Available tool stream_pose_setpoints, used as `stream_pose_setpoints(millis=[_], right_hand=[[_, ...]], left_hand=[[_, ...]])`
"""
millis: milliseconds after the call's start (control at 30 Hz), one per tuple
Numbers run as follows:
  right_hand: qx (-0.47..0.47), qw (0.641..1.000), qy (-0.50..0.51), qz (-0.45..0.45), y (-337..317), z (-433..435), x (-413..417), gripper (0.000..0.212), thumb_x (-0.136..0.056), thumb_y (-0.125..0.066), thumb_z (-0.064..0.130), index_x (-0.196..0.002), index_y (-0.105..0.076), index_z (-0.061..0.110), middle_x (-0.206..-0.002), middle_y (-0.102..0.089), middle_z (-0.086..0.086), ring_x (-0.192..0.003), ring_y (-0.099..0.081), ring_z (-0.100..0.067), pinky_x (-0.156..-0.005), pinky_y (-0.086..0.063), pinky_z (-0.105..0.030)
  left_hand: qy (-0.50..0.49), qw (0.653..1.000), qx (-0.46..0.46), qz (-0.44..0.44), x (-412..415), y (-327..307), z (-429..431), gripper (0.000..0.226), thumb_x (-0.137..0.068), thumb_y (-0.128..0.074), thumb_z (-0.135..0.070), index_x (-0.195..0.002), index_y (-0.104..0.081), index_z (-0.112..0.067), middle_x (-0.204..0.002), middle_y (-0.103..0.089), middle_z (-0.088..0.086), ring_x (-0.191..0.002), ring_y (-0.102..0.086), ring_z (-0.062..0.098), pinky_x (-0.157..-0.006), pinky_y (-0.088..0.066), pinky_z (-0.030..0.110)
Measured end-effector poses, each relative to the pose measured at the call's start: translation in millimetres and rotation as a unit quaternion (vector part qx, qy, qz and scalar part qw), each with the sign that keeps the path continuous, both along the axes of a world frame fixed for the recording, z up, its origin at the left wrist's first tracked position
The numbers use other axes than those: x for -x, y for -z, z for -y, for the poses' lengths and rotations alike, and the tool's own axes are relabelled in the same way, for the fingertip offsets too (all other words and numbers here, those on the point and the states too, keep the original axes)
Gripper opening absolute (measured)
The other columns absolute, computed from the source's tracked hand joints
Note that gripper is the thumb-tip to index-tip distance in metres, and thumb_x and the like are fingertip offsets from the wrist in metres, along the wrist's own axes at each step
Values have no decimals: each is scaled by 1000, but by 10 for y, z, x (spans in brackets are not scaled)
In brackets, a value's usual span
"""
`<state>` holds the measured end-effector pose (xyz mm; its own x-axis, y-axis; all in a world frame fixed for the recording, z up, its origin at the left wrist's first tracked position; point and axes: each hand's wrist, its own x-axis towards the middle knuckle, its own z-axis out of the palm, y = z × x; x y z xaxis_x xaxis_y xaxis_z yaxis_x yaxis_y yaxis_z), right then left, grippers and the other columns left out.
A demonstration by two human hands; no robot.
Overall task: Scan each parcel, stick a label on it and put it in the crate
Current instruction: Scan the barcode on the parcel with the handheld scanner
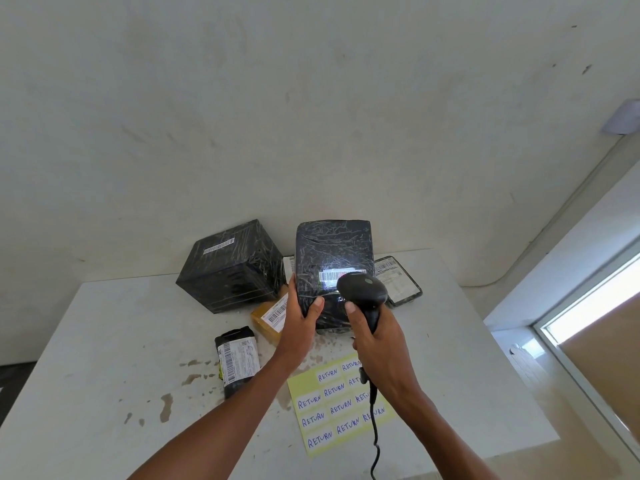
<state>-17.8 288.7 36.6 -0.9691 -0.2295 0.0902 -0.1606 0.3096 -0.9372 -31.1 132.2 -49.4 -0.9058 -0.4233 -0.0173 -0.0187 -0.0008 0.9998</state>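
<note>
One wide-angle view, worn on the person's head, looks forward and down across the stained pale grey worktop [104,341], taking in the scuffed off-white wall [311,98] behind it over the upper half. Both forearms enter from the bottom edge; the left hand [299,315] and right hand [377,341], gripping a black film-wrapped parcel [332,247] and a black handheld scanner [362,289], sit close, mid-frame.

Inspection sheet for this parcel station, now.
Surface: white table, brown stains.
Job's things: black wrapped parcel held up, scanner lighting its barcode; cube parcel, small black parcel, tan parcel, flat parcel on the table; RETURN label sheet in front; crate not in view.
Clutter: nothing seen.
Grippers: left hand grips the black wrapped parcel; right hand grips the scanner.
Cables: scanner cable crosses the label sheet, exits frame bottom.
Surroundings: pale wall behind, window at right.
</note>
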Motion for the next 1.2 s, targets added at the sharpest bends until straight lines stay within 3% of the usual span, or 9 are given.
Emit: stream_pose_setpoints(millis=[100,233,400,600,767,867,967,1100,1200], right_hand=[[-5,1000,-6,11,-23,-39,-16,19,-90,-56,60,-83,-54,43,-65,-58,-3,-55,-57,-20,-50,-53,-40],[-12,999,2,30,-31,-134,-76,33,-85,-55,69,-85,-55,36,-68,-59,-3,-58,-58,-17,-54,-54,-40],[-20,999,-1,45,-78,-167,-189,45,-80,-53,72,-90,-54,28,-70,-60,-4,-52,-56,-12,-47,-55,-36],[-14,999,7,52,-129,-190,-211,45,-81,-53,71,-87,-54,26,-67,-57,-2,-52,-53,-12,-51,-55,-45],[-13,999,14,49,-206,-219,-232,50,-81,-52,68,-89,-54,18,-63,-57,-10,-48,-53,-10,-47,-52,-41],[12,998,3,60,-256,-254,-274,52,-80,-54,69,-89,-53,18,-59,-54,-2,-44,-51,-11,-40,-50,-33],[25,998,-12,60,-302,-248,-305,38,-81,-56,69,-85,-54,32,-59,-56,3,-43,-51,-11,-39,-50,-32],[22,998,-18,48,-322,-187,-302,24,-82,-55,68,-82,-54,44,-62,-58,7,-47,-51,-9,-45,-51,-33],[11,999,-15,40,-295,-175,-288,31,-79,-53,72,-88,-55,42,-66,-62,13,-52,-55,-6,-52,-52,-33]], left_hand=[[1,1000,2,0,-6,-3,-5,66,-101,-55,-31,-148,-12,-49,-153,-39,-7,-137,-42,6,-96,-39,7],[5,1000,-2,5,-8,7,-2,70,-100,-55,-34,-154,-11,-41,-155,-38,-6,-140,-40,10,-111,-38,25],[2,1000,0,16,-16,35,1,71,-100,-55,-34,-156,-10,-39,-156,-37,-6,-139,-40,8,-95,-38,7],[4,1000,14,11,-38,20,-10,71,-100,-54,-35,-155,-10,-39,-156,-37,-5,-141,-39,10,-103,-37,13],[13,1000,5,10,-41,-1,-13,72,-101,-54,-33,-157,-9,-36,-157,-35,-4,-142,-38,13,-117,-35,39],[8,1000,12,12,-49,-4,-12,70,-101,-54,-34,-155,-9,-39,-157,-35,-6,-141,-38,10,-109,-38,20],[0,1000,17,12,-38,16,-5,69,-101,-54,-33,-155,-11,-38,-155,-37,-6,-139,-39,8,-92,-38,0],[1,1000,18,11,-43,14,-12,71,-101,-54,-33,-156,-10,-36,-156,-36,-4,-141,-38,9,-96,-36,4],[1,1000,20,10,-49,7,-13,71,-101,-54,-33,-157,-9,-36,-157,-34,-4,-142,-36,10,-106,-35,14]])
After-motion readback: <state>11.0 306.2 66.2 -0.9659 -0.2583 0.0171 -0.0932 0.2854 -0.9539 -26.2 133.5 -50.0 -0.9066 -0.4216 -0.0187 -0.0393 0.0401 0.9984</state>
